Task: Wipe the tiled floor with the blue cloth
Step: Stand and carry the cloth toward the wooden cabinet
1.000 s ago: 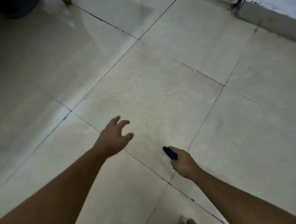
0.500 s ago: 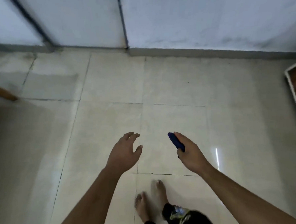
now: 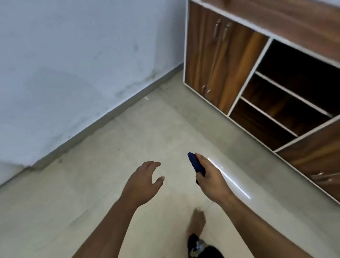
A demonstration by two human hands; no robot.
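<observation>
The right hand (image 3: 211, 181) pinched the bunched blue cloth (image 3: 196, 164) in its fingers above the floor (image 3: 89, 192), apparently carrying it to a spot to wipe, while the left hand (image 3: 143, 181) hung empty, fingers loosely spread.

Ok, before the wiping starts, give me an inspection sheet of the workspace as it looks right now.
Surface: tiled floor, pale, glossy, with a bright streak of reflected light beside the right hand.
Job's things: blue cloth, bunched up, held off the floor.
Clutter: small pale speck on the floor near the skirting; otherwise nothing seen.
Grippers: right hand grips the cloth; left hand holds nothing, fingers loosely spread above the floor.
Cables: nothing seen.
Surroundings: wall with scuff marks and a grey skirting; wooden cabinet with closed doors and open dark shelves; the person's bare foot on the floor.
</observation>
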